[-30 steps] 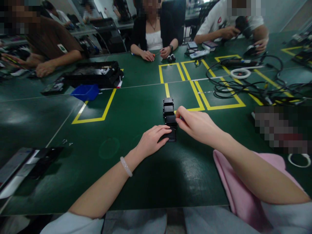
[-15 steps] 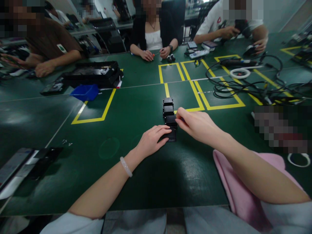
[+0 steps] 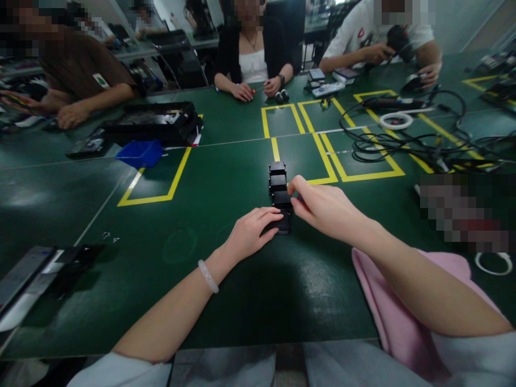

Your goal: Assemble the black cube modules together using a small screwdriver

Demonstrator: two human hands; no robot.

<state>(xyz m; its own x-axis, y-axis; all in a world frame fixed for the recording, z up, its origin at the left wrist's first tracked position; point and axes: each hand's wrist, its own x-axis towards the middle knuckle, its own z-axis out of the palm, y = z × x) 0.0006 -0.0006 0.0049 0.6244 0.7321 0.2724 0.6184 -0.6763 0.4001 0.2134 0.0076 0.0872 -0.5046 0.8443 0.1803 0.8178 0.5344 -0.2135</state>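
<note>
Several small black blocks stand in a line on the green table, running away from me; the far block (image 3: 277, 168) and the one before it (image 3: 278, 183) are untouched. My left hand (image 3: 253, 231) lies with its fingers on the nearest black piece (image 3: 284, 222), thumb and fingers around its left side. At the right edge of the second-nearest block (image 3: 281, 199) is my right hand (image 3: 318, 207), thumb and index finger bent close together. Whatever sits between those fingertips is too small to make out.
A blue tray (image 3: 141, 153) and a black device (image 3: 153, 123) are at the left back. Cables (image 3: 374, 148) lie at the right, a pink cloth (image 3: 387, 295) under my right forearm. Small metal bits (image 3: 106, 235) lie left. Three people sit across the table (image 3: 229, 145).
My right hand's fingertips have shifted slightly, the index finger lifting a little apart from the thumb. My left hand and the black blocks have stayed in place.
</note>
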